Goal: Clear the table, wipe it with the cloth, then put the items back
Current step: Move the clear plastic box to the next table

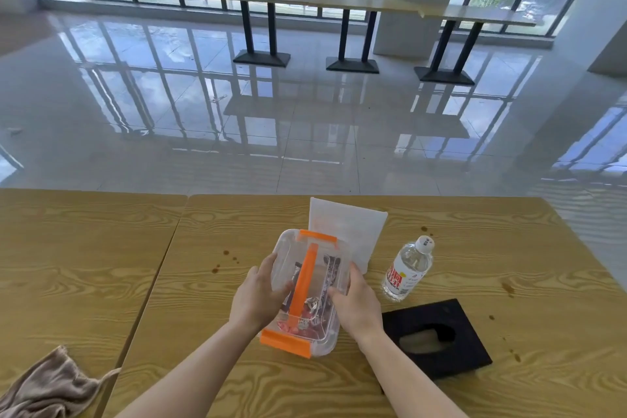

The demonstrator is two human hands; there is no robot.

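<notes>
A person stands at the wood-grain table (271, 383) with both hands on a clear plastic box (305, 282) that has orange clips and an orange handle; wrappers show through its walls. The left hand (258, 295) clasps its left side with fingers curled over the lid, and the right hand (356, 305) clasps the right side the same way. The box is mid-table, and I cannot tell whether it rests on the wood or is just off it. Close on its right stand a clear water bottle with a white cap (407, 270) and a flat black square tissue holder (451, 312); a white folded sheet (349, 227) lies behind. The beige cloth (51, 383) is crumpled on the neighbouring table to the left, untouched. The risk, to my eye: swinging the box rightward could clip the tall bottle and topple it, and the smooth walls could slip from a side grip. Dark spots (215, 270) on the wood are not yet wiped.
</notes>
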